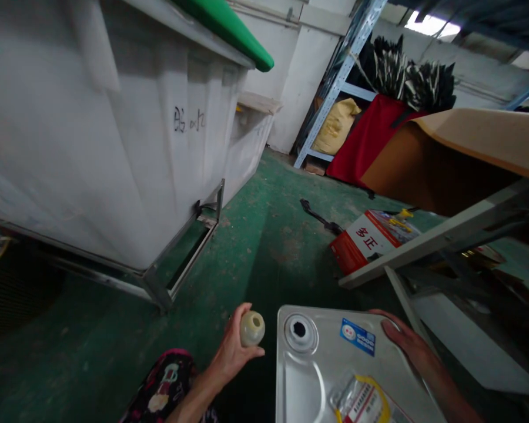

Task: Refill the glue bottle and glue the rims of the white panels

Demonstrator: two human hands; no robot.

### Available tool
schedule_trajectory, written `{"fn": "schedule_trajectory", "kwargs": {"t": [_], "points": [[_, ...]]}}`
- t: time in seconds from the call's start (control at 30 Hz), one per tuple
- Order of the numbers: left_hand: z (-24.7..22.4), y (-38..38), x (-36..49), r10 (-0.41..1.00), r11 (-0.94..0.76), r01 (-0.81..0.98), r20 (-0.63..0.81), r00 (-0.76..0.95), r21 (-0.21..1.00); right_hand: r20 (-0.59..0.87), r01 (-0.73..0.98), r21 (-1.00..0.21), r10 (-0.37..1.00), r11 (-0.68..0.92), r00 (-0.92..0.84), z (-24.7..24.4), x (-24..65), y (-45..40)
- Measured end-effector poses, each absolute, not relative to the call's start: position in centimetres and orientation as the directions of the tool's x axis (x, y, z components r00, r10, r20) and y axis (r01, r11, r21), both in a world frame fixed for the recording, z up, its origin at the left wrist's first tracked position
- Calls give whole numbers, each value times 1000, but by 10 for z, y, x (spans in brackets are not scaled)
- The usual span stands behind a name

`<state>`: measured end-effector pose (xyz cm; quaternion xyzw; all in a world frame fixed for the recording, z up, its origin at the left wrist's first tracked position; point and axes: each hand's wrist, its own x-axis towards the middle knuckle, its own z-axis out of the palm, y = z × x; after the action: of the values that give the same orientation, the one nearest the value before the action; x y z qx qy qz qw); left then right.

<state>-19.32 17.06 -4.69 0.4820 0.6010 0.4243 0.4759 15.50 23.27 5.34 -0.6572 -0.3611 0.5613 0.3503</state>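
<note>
Near the bottom centre, my left hand (234,346) is wrapped round a small translucent bottle (253,329), whose open mouth faces up toward me. Just right of it is a silver metal can (300,376) with a round white spout (300,333) and a dark opening in it. A blue sticker (357,336) is on the can's top, and a clear and yellow packaged item (364,402) lies lower on it. My right hand (408,346) grips the can's right edge; some of its fingers are hidden behind the can. Bottle and spout are apart.
A large white plastic tank (136,135) on a metal frame (189,264) fills the left. On the right, a red and white box (364,238) sits on the green floor (268,235) beside a table (489,141). A blue shelf rack (335,88) stands behind.
</note>
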Motion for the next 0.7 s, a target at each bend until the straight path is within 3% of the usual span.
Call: {"fn": "schedule_trajectory", "kwargs": {"t": [0.33,0.47,0.7], "points": [[-49,173,-183,998,50,239,-37,-58,970,-494,95,-854,854,-512,159,57,155,234],[-51,178,-179,992,106,209,-90,-87,972,-455,182,-854,870,-487,190,64,141,232],[-42,180,-182,984,177,346,-158,-83,921,-440,223,-850,875,-478,201,74,125,230]]}}
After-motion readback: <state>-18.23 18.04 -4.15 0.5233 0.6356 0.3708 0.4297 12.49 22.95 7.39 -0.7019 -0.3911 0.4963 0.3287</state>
